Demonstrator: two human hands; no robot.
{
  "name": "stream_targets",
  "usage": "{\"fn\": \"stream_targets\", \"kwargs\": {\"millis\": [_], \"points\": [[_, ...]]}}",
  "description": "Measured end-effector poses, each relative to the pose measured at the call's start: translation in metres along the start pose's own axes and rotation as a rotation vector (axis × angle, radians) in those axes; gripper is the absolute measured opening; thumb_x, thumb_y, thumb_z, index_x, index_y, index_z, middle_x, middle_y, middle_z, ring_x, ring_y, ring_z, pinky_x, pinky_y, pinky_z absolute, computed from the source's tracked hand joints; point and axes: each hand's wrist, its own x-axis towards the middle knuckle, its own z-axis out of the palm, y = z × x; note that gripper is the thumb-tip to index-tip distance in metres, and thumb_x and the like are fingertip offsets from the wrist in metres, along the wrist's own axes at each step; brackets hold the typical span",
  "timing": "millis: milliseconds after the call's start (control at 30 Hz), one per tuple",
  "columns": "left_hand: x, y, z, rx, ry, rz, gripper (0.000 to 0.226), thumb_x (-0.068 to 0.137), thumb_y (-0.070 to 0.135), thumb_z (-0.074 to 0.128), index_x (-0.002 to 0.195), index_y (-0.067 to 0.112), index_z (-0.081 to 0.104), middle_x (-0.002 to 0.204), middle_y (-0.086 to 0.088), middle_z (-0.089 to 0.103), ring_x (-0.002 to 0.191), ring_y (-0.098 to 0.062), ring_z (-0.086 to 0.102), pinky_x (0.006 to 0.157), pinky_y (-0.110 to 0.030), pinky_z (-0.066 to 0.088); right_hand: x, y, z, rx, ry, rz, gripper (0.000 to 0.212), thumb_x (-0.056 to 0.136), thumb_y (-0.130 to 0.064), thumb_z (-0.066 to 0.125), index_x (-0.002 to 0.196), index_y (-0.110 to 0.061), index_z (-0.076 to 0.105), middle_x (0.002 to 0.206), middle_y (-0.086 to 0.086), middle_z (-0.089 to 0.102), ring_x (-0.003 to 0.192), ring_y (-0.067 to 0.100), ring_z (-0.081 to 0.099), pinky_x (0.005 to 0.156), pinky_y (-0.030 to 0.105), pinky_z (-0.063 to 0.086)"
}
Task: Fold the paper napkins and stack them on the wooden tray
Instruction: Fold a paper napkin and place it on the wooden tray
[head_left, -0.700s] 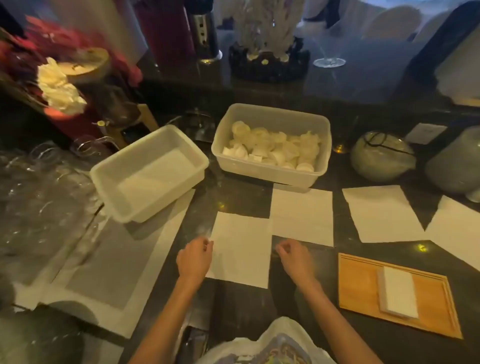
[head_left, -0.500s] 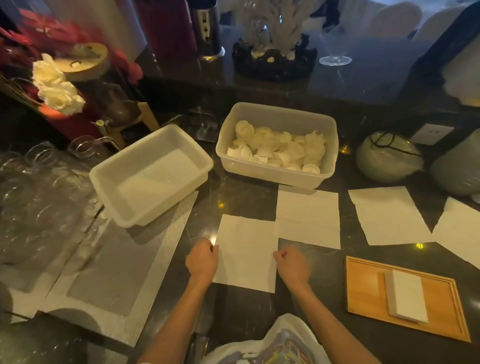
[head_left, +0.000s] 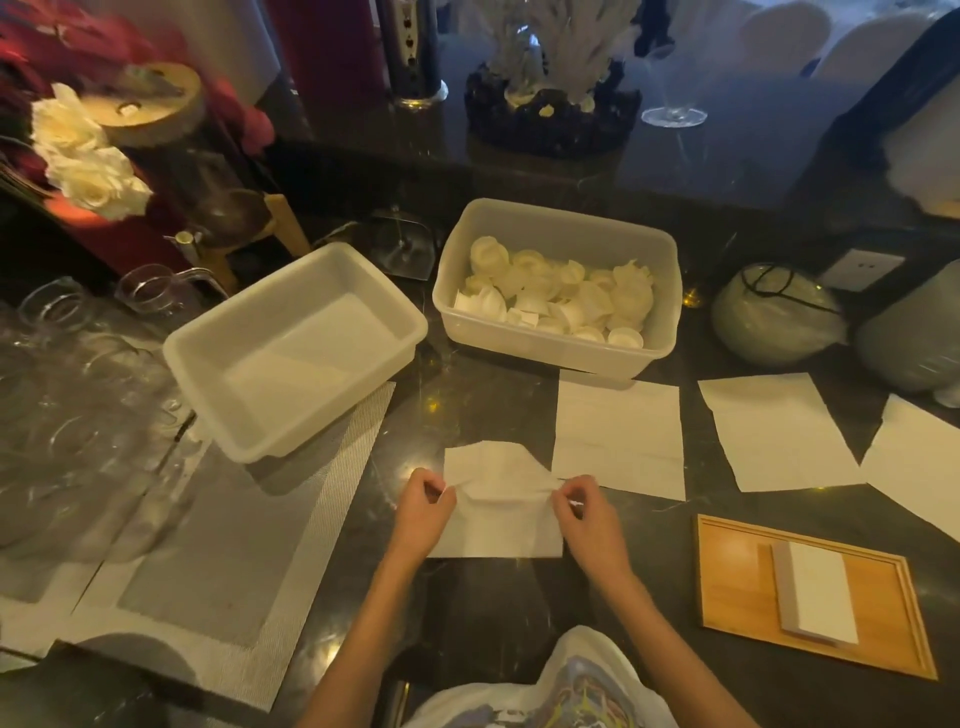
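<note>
A white paper napkin (head_left: 496, 499) lies on the dark counter in front of me, creased and lifted across its middle. My left hand (head_left: 423, 512) pinches its left edge and my right hand (head_left: 584, 512) pinches its right edge. Three more flat napkins lie to the right: one (head_left: 621, 431) just behind, another (head_left: 774, 431) further right, a third (head_left: 919, 467) at the frame edge. The wooden tray (head_left: 727, 587) sits at the front right with a folded napkin stack (head_left: 815, 592) on it.
An empty white plastic tub (head_left: 291, 348) stands at the left on a grey woven mat (head_left: 223, 530). Behind the napkins a second tub (head_left: 558, 286) holds several white paper cups. Glassware (head_left: 67, 374) crowds the far left; round bagged bundles (head_left: 776, 314) sit at the right.
Both hands went from resting at the napkin's near corners to pinching its side edges, and the napkin now buckles upward at its middle instead of lying flat.
</note>
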Motion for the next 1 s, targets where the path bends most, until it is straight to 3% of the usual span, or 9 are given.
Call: {"fn": "stream_targets", "kwargs": {"millis": [133, 233, 333, 433, 600, 667, 767, 867, 1000], "points": [[-0.008, 0.019, -0.012, -0.607, -0.171, -0.253, 0.025, 0.094, -0.005, 0.063, 0.116, 0.005, 0.056, 0.105, -0.013, 0.068, 0.091, -0.022, 0.067, 0.074, -0.029, 0.055, -0.007, 0.004, -0.046, 0.251, -0.035, 0.061, 0.027, 0.095, -0.023, 0.068, 0.117, -0.031, 0.053, 0.11, -0.005, 0.067, 0.102, 0.011, 0.066, 0.081, 0.028, 0.06], [-0.009, 0.03, -0.009, -0.509, -0.378, -0.355, 0.025, 0.095, -0.004, 0.062, 0.119, -0.002, 0.064, 0.118, -0.022, 0.072, 0.099, -0.027, 0.071, 0.077, -0.033, 0.06, -0.01, 0.003, -0.065, 0.318, -0.001, 0.126, 0.04, 0.096, -0.017, 0.067, 0.131, -0.026, 0.052, 0.117, 0.001, 0.066, 0.107, 0.018, 0.066, 0.083, 0.029, 0.059], [-0.011, 0.043, 0.0, -0.52, -0.484, -0.411, 0.023, 0.095, 0.007, 0.066, 0.118, -0.001, 0.067, 0.117, -0.018, 0.074, 0.104, -0.028, 0.072, 0.077, -0.036, 0.062, -0.014, 0.001, -0.081, 0.349, 0.047, 0.143, 0.04, 0.096, -0.017, 0.066, 0.133, -0.027, 0.054, 0.118, 0.0, 0.065, 0.106, 0.015, 0.065, 0.074, 0.02, 0.058], [-0.015, 0.058, 0.01, -0.435, -0.461, -0.315, 0.018, 0.096, 0.01, 0.067, 0.113, 0.004, 0.07, 0.113, -0.015, 0.076, 0.101, -0.024, 0.074, 0.077, -0.033, 0.062, -0.024, -0.006, -0.102, 0.414, 0.041, 0.156, 0.038, 0.095, -0.019, 0.068, 0.128, -0.034, 0.058, 0.117, -0.009, 0.066, 0.101, 0.008, 0.065, 0.064, 0.015, 0.058], [-0.028, 0.085, 0.005, -0.35, -0.496, -0.043, 0.027, 0.093, 0.008, 0.069, 0.119, 0.011, 0.07, 0.116, -0.01, 0.077, 0.104, -0.023, 0.075, 0.081, -0.031, 0.063, -0.041, -0.02, -0.137, 0.505, 0.043, 0.07, 0.035, 0.09, -0.018, 0.073, 0.115, -0.042, 0.068, 0.109, -0.009, 0.077, 0.105, 0.013, 0.072, 0.083, 0.028, 0.06], [-0.033, 0.094, -0.001, -0.376, -0.503, 0.069, 0.03, 0.09, 0.006, 0.071, 0.119, 0.013, 0.073, 0.116, -0.009, 0.078, 0.106, -0.024, 0.075, 0.085, -0.034, 0.063, -0.046, -0.026, -0.148, 0.602, 0.043, 0.034, 0.038, 0.086, -0.02, 0.075, 0.118, -0.04, 0.067, 0.11, -0.004, 0.077, 0.104, 0.014, 0.074, 0.08, 0.032, 0.061], [-0.041, 0.108, -0.001, -0.355, -0.48, 0.201, 0.028, 0.091, 0.004, 0.069, 0.105, 0.025, 0.081, 0.11, -0.003, 0.079, 0.104, -0.019, 0.075, 0.084, -0.032, 0.063, -0.047, -0.036, -0.159, 0.67, 0.062, 0.002, 0.039, 0.089, -0.017, 0.073, 0.117, -0.042, 0.065, 0.107, -0.007, 0.077, 0.101, 0.014, 0.075, 0.071, 0.029, 0.063], [-0.043, 0.119, 0.007, -0.283, -0.47, 0.27, 0.028, 0.096, 0.004, 0.064, 0.099, 0.027, 0.08, 0.108, -0.001, 0.079, 0.105, -0.02, 0.074, 0.08, -0.028, 0.062, -0.042, -0.044, -0.157, 0.616, 0.124, 0.001, 0.038, 0.092, -0.012, 0.07, 0.113, -0.044, 0.065, 0.099, -0.013, 0.077, 0.1, 0.012, 0.074, 0.076, 0.032, 0.063], [-0.038, 0.128, 0.016, -0.233, -0.443, 0.316, 0.052, 0.095, -0.01, 0.055, 0.06, 0.021, 0.077, 0.116, -0.004, 0.067, 0.116, -0.029, 0.061, 0.093, -0.043, 0.058, -0.034, -0.051, -0.157, 0.574, 0.185, 0.0, 0.031, 0.093, -0.013, 0.07, 0.105, -0.041, 0.07, 0.098, -0.017, 0.074, 0.107, 0.018, 0.067, 0.089, 0.039, 0.058]]}}
